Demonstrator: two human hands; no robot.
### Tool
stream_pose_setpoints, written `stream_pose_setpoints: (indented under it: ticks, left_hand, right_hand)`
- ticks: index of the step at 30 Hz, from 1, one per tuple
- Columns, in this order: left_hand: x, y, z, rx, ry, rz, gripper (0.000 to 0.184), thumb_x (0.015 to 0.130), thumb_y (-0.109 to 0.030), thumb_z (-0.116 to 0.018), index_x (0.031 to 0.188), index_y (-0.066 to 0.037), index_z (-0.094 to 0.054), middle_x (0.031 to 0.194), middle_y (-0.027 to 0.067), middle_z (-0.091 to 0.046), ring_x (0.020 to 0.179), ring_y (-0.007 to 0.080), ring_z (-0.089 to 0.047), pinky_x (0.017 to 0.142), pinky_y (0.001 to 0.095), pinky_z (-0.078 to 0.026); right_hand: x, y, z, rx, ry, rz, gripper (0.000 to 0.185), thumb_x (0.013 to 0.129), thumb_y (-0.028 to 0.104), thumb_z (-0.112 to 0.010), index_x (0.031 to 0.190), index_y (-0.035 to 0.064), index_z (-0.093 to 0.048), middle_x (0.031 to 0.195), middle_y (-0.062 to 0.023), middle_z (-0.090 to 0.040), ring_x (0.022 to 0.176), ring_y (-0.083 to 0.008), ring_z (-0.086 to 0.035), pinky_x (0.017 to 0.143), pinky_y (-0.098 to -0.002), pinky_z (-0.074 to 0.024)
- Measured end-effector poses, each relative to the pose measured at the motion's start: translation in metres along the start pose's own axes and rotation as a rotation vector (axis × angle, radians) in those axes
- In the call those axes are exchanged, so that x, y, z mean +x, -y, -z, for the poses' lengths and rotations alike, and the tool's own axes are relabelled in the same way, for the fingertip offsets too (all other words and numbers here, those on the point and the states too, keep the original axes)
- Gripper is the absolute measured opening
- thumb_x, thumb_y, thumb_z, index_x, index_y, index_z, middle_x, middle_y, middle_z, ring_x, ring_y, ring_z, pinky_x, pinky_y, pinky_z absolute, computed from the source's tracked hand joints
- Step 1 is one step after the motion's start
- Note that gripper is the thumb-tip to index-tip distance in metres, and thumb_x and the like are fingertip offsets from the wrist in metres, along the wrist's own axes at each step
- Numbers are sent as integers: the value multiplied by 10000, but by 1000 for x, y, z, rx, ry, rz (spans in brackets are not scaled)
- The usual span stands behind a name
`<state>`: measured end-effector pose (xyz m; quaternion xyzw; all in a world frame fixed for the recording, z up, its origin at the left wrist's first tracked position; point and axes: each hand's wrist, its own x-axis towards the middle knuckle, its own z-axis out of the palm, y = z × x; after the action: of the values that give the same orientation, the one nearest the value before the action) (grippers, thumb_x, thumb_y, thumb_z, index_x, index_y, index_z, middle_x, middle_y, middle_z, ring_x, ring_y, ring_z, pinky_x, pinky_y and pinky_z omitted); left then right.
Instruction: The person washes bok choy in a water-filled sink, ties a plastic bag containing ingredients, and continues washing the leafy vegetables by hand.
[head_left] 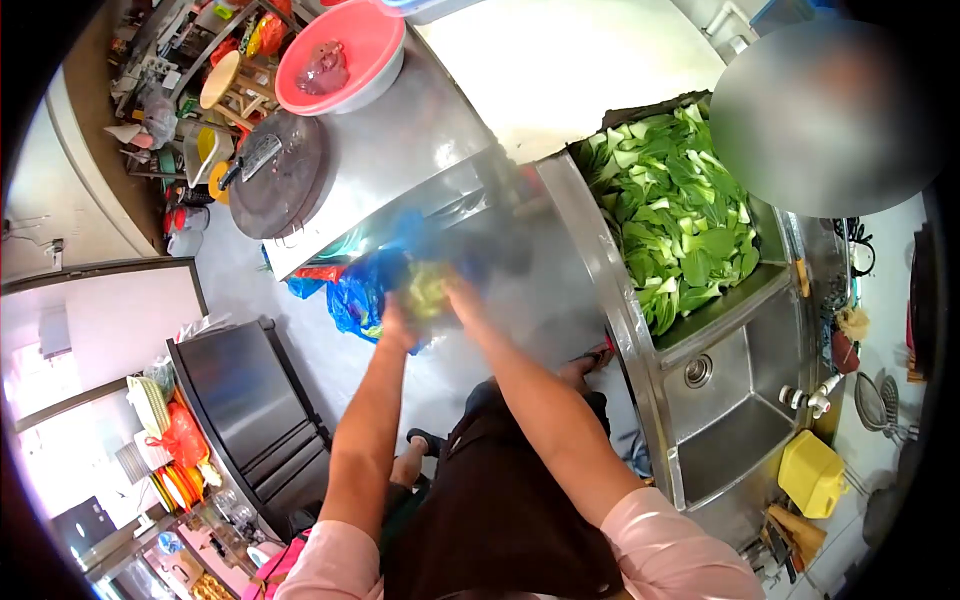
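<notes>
My left hand [398,326] and my right hand [462,297] are on either side of a yellow-green bundle [426,288], apparently a leafy vegetable, held between them. Blur smears the fingers and hides its exact kind. A crumpled blue plastic bag [355,298] hangs just beyond my left hand, below the edge of the steel counter [400,140]. To the right, chopped bok choy [680,210] fills one basin of the steel sink.
The other sink basin [715,410] has a drain and a tap beside it. A cleaver [255,158] lies on a round chopping board [280,180]. Near it stands a pink basin [375,45] holding raw meat. A dark steel cabinet [245,400] stands at left.
</notes>
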<state>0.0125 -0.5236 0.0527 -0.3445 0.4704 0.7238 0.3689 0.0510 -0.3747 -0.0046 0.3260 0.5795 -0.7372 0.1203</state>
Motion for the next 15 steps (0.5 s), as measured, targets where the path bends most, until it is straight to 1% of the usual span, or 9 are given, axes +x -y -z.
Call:
stream_pose_setpoints:
  ticks: [1, 2, 3, 4, 6, 8, 10, 14, 15]
  left_hand:
    - [7, -6, 23, -25, -90, 27, 793, 941, -681, -315, 1522, -147, -244, 1574, 136, -250, 1394, 446, -282, 1091, 696, -125]
    - [23, -3, 52, -12, -142, 29, 823, 930, -685, -350, 1535, -146, -206, 1591, 130, -209, 1403, 439, -267, 1095, 688, -140]
    - [-4, -11, 26, 74, -394, -41, 840, 922, -643, -448, 1537, -136, -185, 1604, 108, -170, 1421, 438, -218, 1100, 662, -172]
    - [-12, -11, 27, 130, -426, -102, 829, 916, -576, -530, 1529, -125, -203, 1597, 89, -192, 1422, 433, -211, 1095, 625, -227]
    - [-19, 8, 39, 266, -439, -203, 760, 917, -535, -552, 1494, -121, -281, 1551, 88, -288, 1384, 408, -291, 1068, 600, -287]
    - [-23, 34, 46, 353, -465, -121, 653, 915, -481, -578, 1429, -130, -380, 1471, 95, -401, 1302, 375, -410, 1019, 557, -370]
    - [-23, 61, 51, 318, -395, -19, 547, 923, -426, -582, 1370, -143, -446, 1388, 95, -486, 1186, 339, -513, 966, 513, -430]
    - [-30, 101, 24, 539, -322, 77, 573, 920, -416, -590, 1393, -144, -413, 1369, 99, -502, 1143, 321, -557, 927, 473, -467]
    - [-31, 110, 10, 572, -313, 84, 568, 923, -414, -584, 1395, -148, -413, 1364, 97, -507, 1144, 314, -556, 931, 474, -464]
  right_hand:
    - [4, -17, 2, 80, -27, -63, 622, 865, 411, -629, 1291, -33, -539, 1235, -209, -614, 1164, -307, -571, 965, -337, -433]
    - [-50, 55, 25, 21, -33, -66, 497, 893, 350, -625, 1216, -25, -586, 1181, -171, -640, 1071, -266, -603, 916, -328, -452]
    - [-75, 72, 43, 122, -5, -34, 433, 906, 313, -620, 1187, -15, -601, 1151, -145, -651, 1027, -237, -610, 886, -314, -458]
    - [-99, 76, 64, 227, 21, 0, 370, 919, 277, -615, 1159, -6, -616, 1120, -119, -662, 982, -207, -616, 856, -299, -464]
    - [-138, 75, 130, 320, 178, -86, 344, 926, 238, -618, 1169, -7, -614, 1099, -109, -671, 949, -181, -636, 829, -291, -493]
    - [-204, 111, 192, 507, 31, 66, 324, 930, 222, -611, 1148, -18, -621, 1015, -111, -685, 880, -164, -649, 791, -280, -522]
    - [-250, 98, 272, 446, -262, 91, 290, 943, 203, -600, 1118, -27, -630, 957, -106, -688, 801, -144, -650, 730, -285, -549]
    - [-312, 25, 450, 437, -807, 205, 203, 961, 174, -578, 1063, 17, -657, 836, -56, -662, 659, -113, -595, 583, -248, -499]
    - [-317, -4, 488, 476, -923, 97, 173, 964, 140, -552, 1049, 43, -667, 808, -35, -643, 622, -103, -567, 546, -246, -473]
